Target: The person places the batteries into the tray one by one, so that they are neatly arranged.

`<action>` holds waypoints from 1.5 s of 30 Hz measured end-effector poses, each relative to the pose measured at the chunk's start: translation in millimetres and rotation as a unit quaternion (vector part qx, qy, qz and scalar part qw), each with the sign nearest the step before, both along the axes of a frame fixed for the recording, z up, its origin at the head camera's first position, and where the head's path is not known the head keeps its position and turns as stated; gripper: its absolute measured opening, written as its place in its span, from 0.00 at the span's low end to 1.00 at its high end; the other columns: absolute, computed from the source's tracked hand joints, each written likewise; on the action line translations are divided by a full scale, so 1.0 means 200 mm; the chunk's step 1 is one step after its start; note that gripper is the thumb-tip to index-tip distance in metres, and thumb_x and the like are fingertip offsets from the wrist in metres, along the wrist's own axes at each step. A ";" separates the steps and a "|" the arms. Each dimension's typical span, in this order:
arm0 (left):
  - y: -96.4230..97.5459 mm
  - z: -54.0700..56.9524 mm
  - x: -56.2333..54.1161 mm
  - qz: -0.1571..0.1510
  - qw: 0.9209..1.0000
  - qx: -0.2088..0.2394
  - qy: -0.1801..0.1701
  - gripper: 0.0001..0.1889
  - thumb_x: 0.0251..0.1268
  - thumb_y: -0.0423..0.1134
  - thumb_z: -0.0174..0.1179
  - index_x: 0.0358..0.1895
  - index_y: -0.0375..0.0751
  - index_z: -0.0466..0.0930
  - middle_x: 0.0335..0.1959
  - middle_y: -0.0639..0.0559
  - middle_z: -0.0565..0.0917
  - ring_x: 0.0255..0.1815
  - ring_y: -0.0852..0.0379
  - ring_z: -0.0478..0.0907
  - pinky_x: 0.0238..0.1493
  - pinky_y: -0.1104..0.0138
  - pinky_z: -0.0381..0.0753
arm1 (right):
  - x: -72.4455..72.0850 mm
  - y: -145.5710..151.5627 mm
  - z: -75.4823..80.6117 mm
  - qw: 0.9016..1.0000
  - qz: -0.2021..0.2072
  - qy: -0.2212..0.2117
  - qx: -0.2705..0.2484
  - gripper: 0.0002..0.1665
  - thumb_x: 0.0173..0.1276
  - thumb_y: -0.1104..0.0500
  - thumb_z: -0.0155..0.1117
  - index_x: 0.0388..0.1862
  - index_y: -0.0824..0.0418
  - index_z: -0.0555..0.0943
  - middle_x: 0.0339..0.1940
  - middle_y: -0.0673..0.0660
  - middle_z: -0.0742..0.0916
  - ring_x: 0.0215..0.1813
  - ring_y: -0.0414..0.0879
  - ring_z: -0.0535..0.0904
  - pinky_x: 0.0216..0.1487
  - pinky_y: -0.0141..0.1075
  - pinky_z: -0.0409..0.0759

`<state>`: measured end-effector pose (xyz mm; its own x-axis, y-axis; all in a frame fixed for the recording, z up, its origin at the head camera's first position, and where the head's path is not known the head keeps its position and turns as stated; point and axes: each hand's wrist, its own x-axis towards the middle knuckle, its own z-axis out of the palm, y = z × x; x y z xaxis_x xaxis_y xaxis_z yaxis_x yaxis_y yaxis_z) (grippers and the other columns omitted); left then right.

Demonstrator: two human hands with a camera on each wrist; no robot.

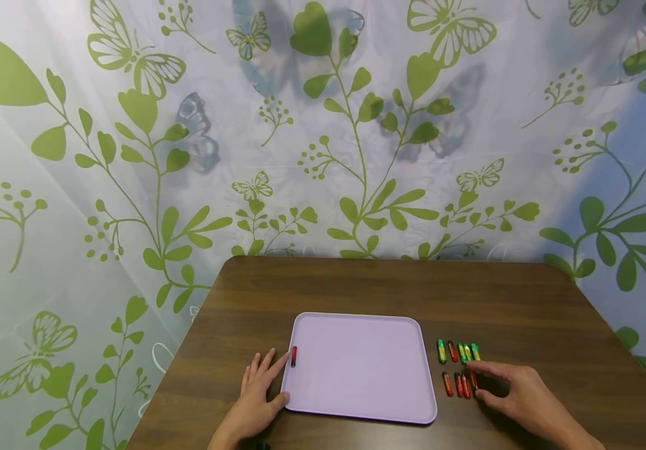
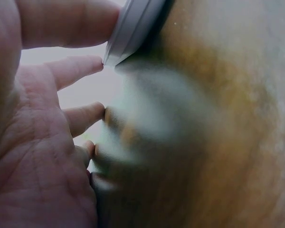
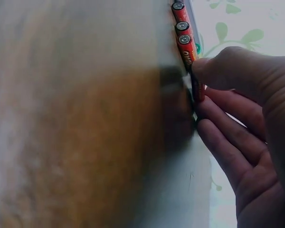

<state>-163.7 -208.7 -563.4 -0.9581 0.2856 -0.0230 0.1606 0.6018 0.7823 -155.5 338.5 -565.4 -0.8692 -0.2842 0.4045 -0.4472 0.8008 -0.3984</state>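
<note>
A lilac tray (image 1: 362,369) lies on the wooden table with one red-and-black battery (image 1: 293,357) near its left edge. My left hand (image 1: 257,395) rests at that edge, fingers spread and fairly straight; the left wrist view shows its thumb against the tray rim (image 2: 133,33). To the tray's right, my right hand (image 1: 525,395) pinches a red-and-black battery (image 3: 197,88) between thumb and fingers, at the right end of the front row. Beside it lie other red batteries (image 1: 460,385). Behind them is a row of green batteries (image 1: 442,351) with one red battery (image 1: 453,351) among them.
The brown table (image 1: 390,284) reaches back to a curtain (image 1: 300,200) printed with green leaves and butterflies, which also hangs at both sides. A small dark object (image 1: 263,446) shows at the bottom edge, near the left wrist.
</note>
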 end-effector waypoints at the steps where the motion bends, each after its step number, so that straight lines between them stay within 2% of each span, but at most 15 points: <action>1: 0.00 0.00 0.00 0.000 1.000 -0.001 -0.001 0.41 0.69 0.35 0.69 0.85 0.47 0.68 0.89 0.28 0.54 0.90 0.20 0.32 0.83 0.27 0.23 | 0.00 0.00 0.01 1.000 -0.001 -0.003 0.000 0.32 0.47 0.57 0.94 0.54 0.49 0.93 0.49 0.50 0.96 0.52 0.31 0.88 0.46 0.17 0.81; 5: -0.01 0.01 0.01 0.004 1.000 0.000 -0.005 0.41 0.68 0.35 0.69 0.85 0.45 0.68 0.89 0.27 0.54 0.90 0.20 0.31 0.83 0.27 0.22 | -0.02 -0.03 0.06 1.000 -0.011 -0.022 -0.008 0.29 0.52 0.54 0.92 0.55 0.48 0.93 0.50 0.48 0.96 0.52 0.30 0.88 0.45 0.25 0.86; 8: -0.01 0.02 0.01 0.005 1.000 0.003 -0.005 0.41 0.68 0.35 0.69 0.85 0.45 0.68 0.89 0.27 0.53 0.89 0.19 0.31 0.83 0.27 0.22 | -0.05 -0.07 0.10 1.000 -0.005 -0.015 -0.016 0.28 0.54 0.54 0.91 0.56 0.48 0.93 0.49 0.46 0.96 0.51 0.31 0.89 0.47 0.22 0.85; 10: -0.01 0.02 0.01 0.006 1.000 0.005 -0.003 0.41 0.68 0.35 0.69 0.85 0.45 0.68 0.89 0.27 0.54 0.89 0.19 0.31 0.83 0.27 0.22 | -0.08 -0.10 0.13 1.000 0.008 -0.004 -0.017 0.28 0.54 0.54 0.91 0.56 0.48 0.93 0.49 0.46 0.96 0.50 0.32 0.90 0.47 0.21 0.84; 13: -0.01 0.00 0.00 0.006 1.000 0.016 0.010 0.41 0.67 0.34 0.68 0.84 0.44 0.68 0.88 0.26 0.54 0.89 0.18 0.32 0.83 0.27 0.22 | -0.13 -0.15 0.16 0.999 0.035 0.005 -0.023 0.28 0.55 0.56 0.91 0.57 0.51 0.93 0.47 0.47 0.96 0.46 0.33 0.90 0.43 0.24 0.85; 15: -0.01 -0.02 0.00 0.004 0.999 0.027 0.024 0.41 0.67 0.34 0.68 0.84 0.43 0.68 0.87 0.24 0.55 0.88 0.15 0.32 0.82 0.26 0.22 | -0.15 -0.19 0.18 0.998 0.052 -0.008 -0.033 0.28 0.57 0.57 0.89 0.57 0.52 0.93 0.46 0.48 0.96 0.42 0.33 0.89 0.38 0.31 0.88; 16: -0.01 -0.02 0.00 0.004 0.999 0.031 0.028 0.41 0.66 0.34 0.68 0.84 0.43 0.68 0.87 0.23 0.55 0.87 0.15 0.32 0.82 0.26 0.22 | -0.17 -0.21 0.18 0.997 0.059 -0.013 -0.038 0.27 0.57 0.58 0.89 0.57 0.53 0.93 0.45 0.49 0.96 0.40 0.33 0.88 0.36 0.31 0.87; 17: -0.02 -0.02 0.00 0.004 0.999 0.034 0.033 0.41 0.66 0.33 0.67 0.84 0.43 0.68 0.87 0.22 0.55 0.87 0.14 0.33 0.81 0.26 0.22 | -0.18 -0.23 0.19 0.997 0.066 -0.019 -0.040 0.27 0.58 0.58 0.88 0.58 0.54 0.92 0.45 0.49 0.96 0.40 0.33 0.88 0.36 0.35 0.89; 20: -0.02 -0.02 0.00 0.004 0.999 0.030 0.027 0.40 0.67 0.34 0.68 0.84 0.43 0.69 0.87 0.23 0.55 0.87 0.15 0.32 0.82 0.26 0.22 | -0.22 -0.31 0.20 0.996 0.077 -0.034 -0.043 0.27 0.59 0.60 0.87 0.59 0.53 0.92 0.49 0.48 0.96 0.43 0.35 0.89 0.40 0.37 0.90; 23: -0.01 -0.01 0.00 0.006 1.000 0.015 0.010 0.40 0.67 0.34 0.69 0.84 0.44 0.69 0.88 0.25 0.55 0.89 0.18 0.32 0.82 0.26 0.22 | -0.26 -0.39 0.20 0.996 0.081 -0.022 -0.034 0.27 0.60 0.61 0.86 0.59 0.52 0.92 0.52 0.46 0.96 0.51 0.38 0.92 0.47 0.40 0.92; 27: -0.01 0.00 0.01 0.007 1.000 0.006 0.000 0.41 0.67 0.34 0.69 0.84 0.45 0.69 0.89 0.27 0.54 0.89 0.19 0.31 0.83 0.26 0.23 | -0.30 -0.50 0.20 0.994 0.095 -0.026 -0.046 0.26 0.62 0.61 0.85 0.60 0.52 0.92 0.54 0.47 0.95 0.54 0.43 0.93 0.51 0.42 0.93; 37: 0.00 0.01 0.01 0.003 1.000 0.007 0.015 0.40 0.67 0.34 0.69 0.84 0.44 0.69 0.88 0.25 0.56 0.89 0.17 0.34 0.83 0.26 0.24 | -0.39 -0.77 0.18 0.984 0.144 -0.045 -0.092 0.25 0.64 0.62 0.83 0.62 0.55 0.91 0.56 0.49 0.95 0.53 0.54 0.94 0.57 0.46 0.92; 45: 0.01 0.01 0.01 0.003 1.000 0.004 0.010 0.41 0.66 0.34 0.69 0.84 0.45 0.69 0.88 0.27 0.55 0.89 0.18 0.33 0.83 0.27 0.24 | -0.44 -0.95 0.14 0.980 0.161 -0.037 -0.114 0.24 0.64 0.60 0.83 0.60 0.58 0.92 0.55 0.50 0.95 0.51 0.55 0.95 0.56 0.44 0.92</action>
